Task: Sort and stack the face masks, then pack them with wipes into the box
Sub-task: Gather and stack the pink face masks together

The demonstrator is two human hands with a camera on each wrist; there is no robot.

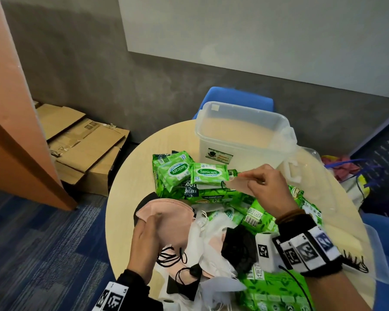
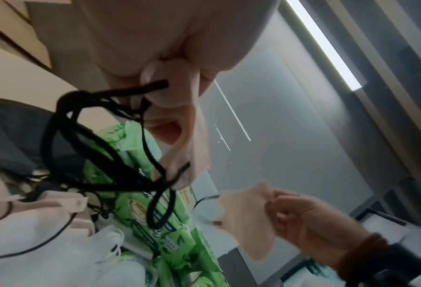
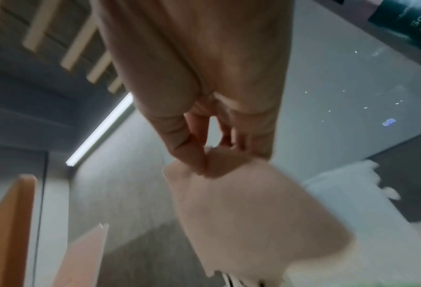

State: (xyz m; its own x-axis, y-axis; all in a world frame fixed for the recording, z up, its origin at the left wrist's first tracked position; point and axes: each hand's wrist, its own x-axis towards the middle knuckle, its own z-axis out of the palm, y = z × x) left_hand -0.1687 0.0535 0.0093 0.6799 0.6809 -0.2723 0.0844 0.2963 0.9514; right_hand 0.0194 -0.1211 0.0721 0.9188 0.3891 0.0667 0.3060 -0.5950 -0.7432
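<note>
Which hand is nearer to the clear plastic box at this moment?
Right. The right hand, pinching a pink mask, is raised just in front of the clear plastic box. The left hand holds pink masks nearer the person, beyond the wipes packs.

a: what's unclear around the box (image 1: 240, 135)?
b: its small front label (image 1: 219, 155) is too tiny to read, and its far rim hides most of the blue chair (image 1: 236, 95).
a: nearer than the box?
b: the wipes packs (image 1: 272, 290) run off the bottom edge; the pink mask (image 3: 248, 209) in the right hand (image 3: 204, 97) is smeared with blur.
</note>
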